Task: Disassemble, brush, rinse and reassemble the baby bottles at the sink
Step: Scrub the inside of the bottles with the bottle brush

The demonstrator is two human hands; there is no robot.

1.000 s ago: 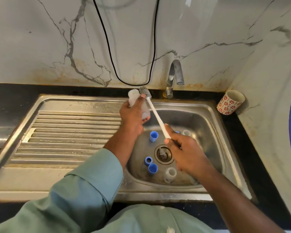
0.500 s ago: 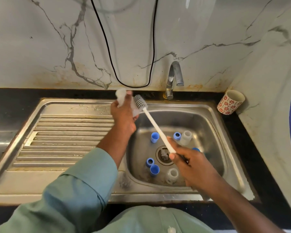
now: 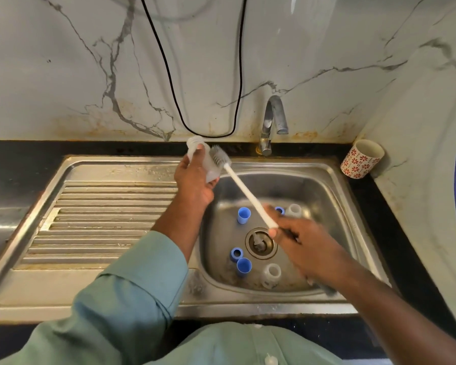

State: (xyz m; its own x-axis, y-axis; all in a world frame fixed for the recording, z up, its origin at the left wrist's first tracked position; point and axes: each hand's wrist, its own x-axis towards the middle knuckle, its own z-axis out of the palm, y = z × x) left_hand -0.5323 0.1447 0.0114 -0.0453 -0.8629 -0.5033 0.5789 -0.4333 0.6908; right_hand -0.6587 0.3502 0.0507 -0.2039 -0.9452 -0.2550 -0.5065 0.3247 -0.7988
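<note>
A clear baby bottle [image 3: 199, 160] is gripped in the left hand [image 3: 194, 181], fingers curled round its body, above the sink's [image 3: 324, 180] back left rim, at about 11 o'clock from the drain [image 3: 260, 243]. The white handle of a bottle brush [image 3: 244, 192] is pinched in the right hand [image 3: 304, 248], at 3 o'clock of the drain; the grey bristle head lies against the outside of the bottle, just right of it. In the basin, blue caps are seen at 11 o'clock [image 3: 243, 215] and 7 o'clock [image 3: 244, 266] of the drain, and clear bottle parts at 1 o'clock [image 3: 293, 210] and 5 o'clock [image 3: 271, 275]. A patterned cup [image 3: 359, 159] stands on the counter at the far right corner. The tap [image 3: 273, 122] is seen behind the basin.
</note>
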